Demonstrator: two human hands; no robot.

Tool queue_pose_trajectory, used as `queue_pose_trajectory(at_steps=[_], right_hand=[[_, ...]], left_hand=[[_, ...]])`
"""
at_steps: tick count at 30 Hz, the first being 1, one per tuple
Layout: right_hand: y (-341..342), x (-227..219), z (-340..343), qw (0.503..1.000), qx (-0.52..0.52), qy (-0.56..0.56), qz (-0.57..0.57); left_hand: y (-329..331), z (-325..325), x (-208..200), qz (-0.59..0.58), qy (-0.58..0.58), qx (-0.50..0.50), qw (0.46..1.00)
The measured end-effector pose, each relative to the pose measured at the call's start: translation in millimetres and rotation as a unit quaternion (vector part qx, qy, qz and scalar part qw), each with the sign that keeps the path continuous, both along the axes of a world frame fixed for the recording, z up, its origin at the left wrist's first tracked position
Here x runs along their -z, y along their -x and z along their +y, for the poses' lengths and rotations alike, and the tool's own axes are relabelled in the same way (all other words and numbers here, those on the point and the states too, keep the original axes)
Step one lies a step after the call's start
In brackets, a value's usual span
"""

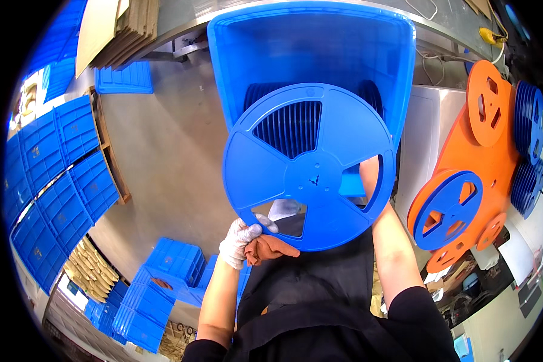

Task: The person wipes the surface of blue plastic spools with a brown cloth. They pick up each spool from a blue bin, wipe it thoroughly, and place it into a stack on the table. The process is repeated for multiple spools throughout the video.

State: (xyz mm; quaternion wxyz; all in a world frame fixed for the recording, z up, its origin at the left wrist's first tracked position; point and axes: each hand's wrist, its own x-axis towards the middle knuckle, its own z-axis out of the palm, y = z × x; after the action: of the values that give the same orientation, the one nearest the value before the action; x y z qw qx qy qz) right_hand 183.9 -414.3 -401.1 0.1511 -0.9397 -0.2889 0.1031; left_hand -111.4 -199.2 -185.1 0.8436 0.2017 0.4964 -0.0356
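Note:
A large flat blue plastic reel (265, 163) with wide cutouts is tilted up in front of my body. At its lower left rim my left hand (240, 240), in a white glove, is closed on the edge, with an orange-brown cloth (268, 248) bunched in the same grip. My right arm goes up behind the reel's right side. Part of my bare right hand or wrist (369, 172) shows through the right cutout; its fingers are hidden. Just beyond stands a blue bin (314, 45), and several dark blue reels (286, 130) inside it show through the upper cutout.
To the right, an orange panel (473, 160) carries orange and blue discs, with stacks of blue reels (528, 120) beside it. Stacked blue crates (54, 151) and a wooden pallet (111, 157) stand left. Cardboard sheets (120, 33) lean on the metal table (187, 12).

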Motion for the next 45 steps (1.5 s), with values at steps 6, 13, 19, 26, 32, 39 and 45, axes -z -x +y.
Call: queue_pose_trajectory(at_steps=[6, 13, 19, 26, 32, 39, 45], right_hand=[[-2.9, 16.6, 3.4, 1.000, 0.008, 0.015, -0.007], [0.5, 30.6, 5.9, 1.000, 0.016, 0.017, -0.004], [39.6, 14.4, 6.9, 0.999, 0.004, 0.009, 0.034], [62.4, 39.7, 23.1, 0.995, 0.015, 0.077, 0.068], [69.1, 62.4, 25.1, 0.991, 0.025, 0.131, 0.029], [72.7, 88.9, 10.7, 0.992, 0.021, 0.125, 0.005], [62.1, 43.8, 26.7, 0.994, 0.042, 0.037, 0.089]], left_hand=[[-6.7, 6.9, 10.6, -0.012, 0.013, 0.019, 1.000], [-14.9, 4.1, 21.9, -0.024, 0.026, -0.011, 0.999], [-20.5, 1.6, 33.6, -0.033, 0.036, -0.005, 0.999], [-38.9, -2.5, 42.3, 0.001, 0.007, 0.004, 1.000], [-51.1, -6.0, 44.3, 0.011, -0.001, -0.001, 1.000], [-54.8, -8.9, 51.7, 0.034, 0.006, 0.009, 0.999], [-67.0, -9.7, 52.1, 0.012, 0.009, 0.001, 1.000]])
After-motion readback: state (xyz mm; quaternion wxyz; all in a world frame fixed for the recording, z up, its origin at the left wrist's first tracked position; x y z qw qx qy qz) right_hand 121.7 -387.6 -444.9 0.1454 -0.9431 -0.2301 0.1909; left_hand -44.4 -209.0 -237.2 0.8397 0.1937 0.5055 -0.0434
